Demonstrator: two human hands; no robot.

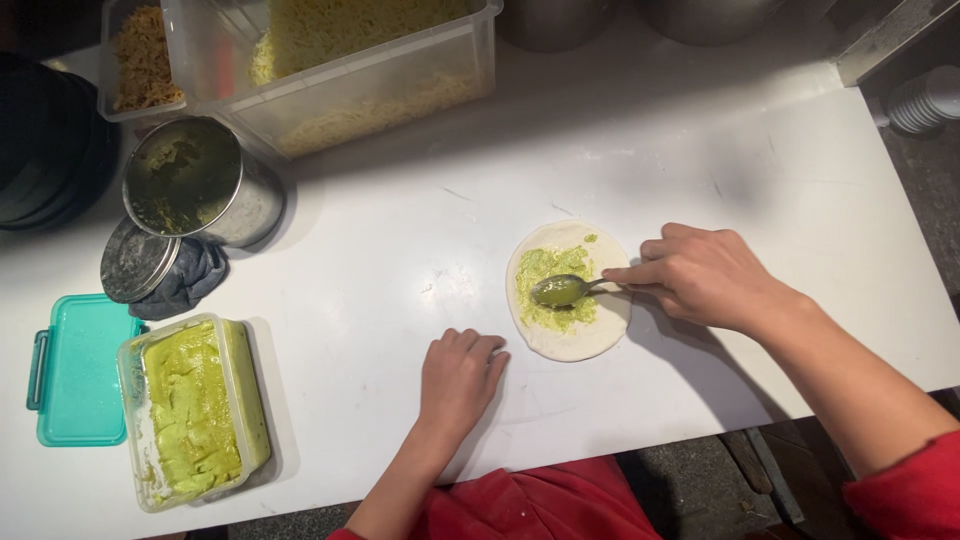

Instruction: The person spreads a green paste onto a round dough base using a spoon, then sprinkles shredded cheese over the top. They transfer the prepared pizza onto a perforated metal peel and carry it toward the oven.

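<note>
A round white flatbread point(588, 338) lies on the white table point(700, 160), its middle covered with green paste point(553, 268). My right hand point(705, 275) grips a metal spoon point(562, 291) whose bowl rests on the green paste. My left hand point(459, 378) lies flat on the table just left of the flatbread, fingers together, holding nothing.
A clear tub of green paste point(195, 410) sits at the front left beside its teal lid point(75, 368). Behind them stand a steel tin point(200, 182), a round lid on a dark cloth point(140, 262), and plastic bins of yellow shreds point(350, 60).
</note>
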